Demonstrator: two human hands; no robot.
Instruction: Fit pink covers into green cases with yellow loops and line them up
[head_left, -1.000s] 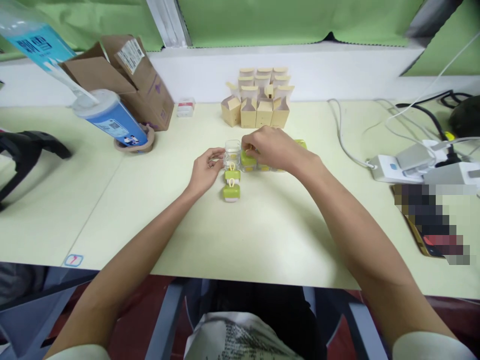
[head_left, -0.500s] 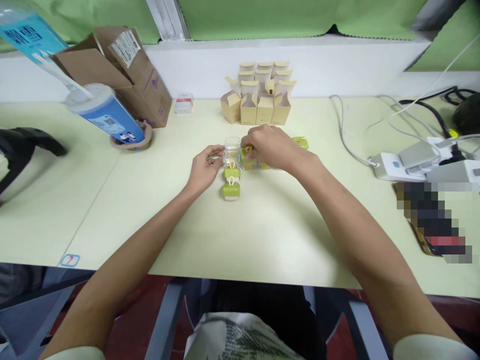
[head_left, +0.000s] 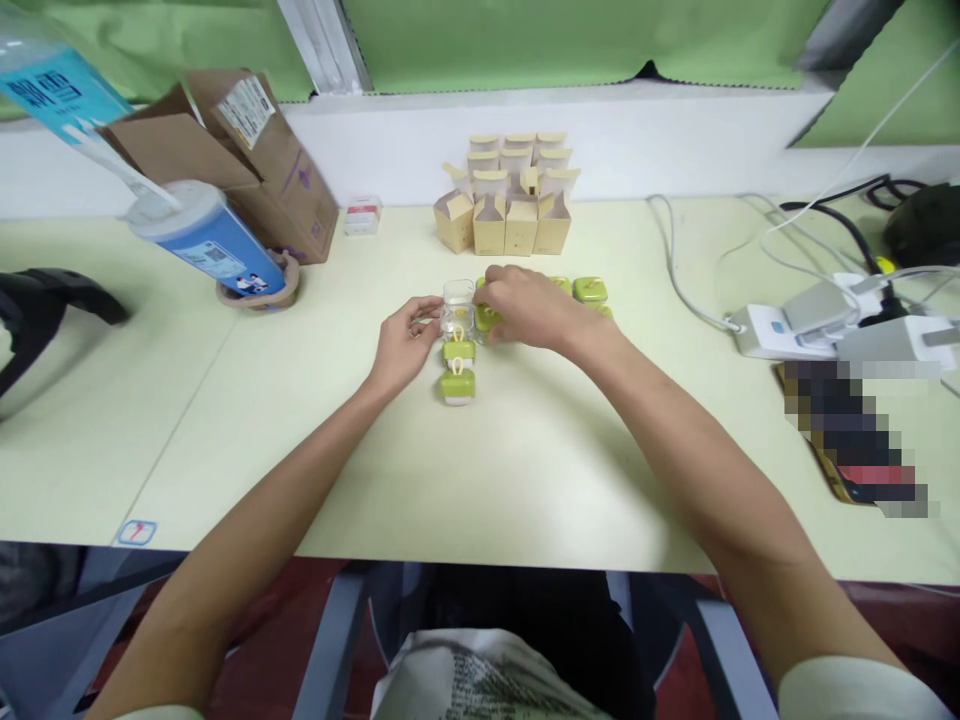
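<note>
Two clear containers (head_left: 458, 292) stand in front of the small boxes. At their left side is my left hand (head_left: 405, 338), its fingers apart and the tips touching them. My right hand (head_left: 529, 308), palm down, has its fingers closed around a green lid (head_left: 486, 319) just right of the clear containers. Nearer to me, two green lids with pale loops, one (head_left: 459, 351) behind the other (head_left: 457, 385), sit in a column on the table. More green-lidded containers, one at the far right (head_left: 590, 290), show past my right hand, which partly hides the row.
Several open yellow cardboard boxes (head_left: 490, 226) stand by the wall. At the left are a brown carton (head_left: 300, 195), a blue tub (head_left: 217, 245) and a black object (head_left: 67, 300). A power strip (head_left: 780, 330), cables and a blurred-out phone (head_left: 847, 430) lie at the right.
The view has shifted slightly. My right hand has tilted and moved a little down over the green lid, and more green lids show behind it. My left hand stays beside the clear containers.
</note>
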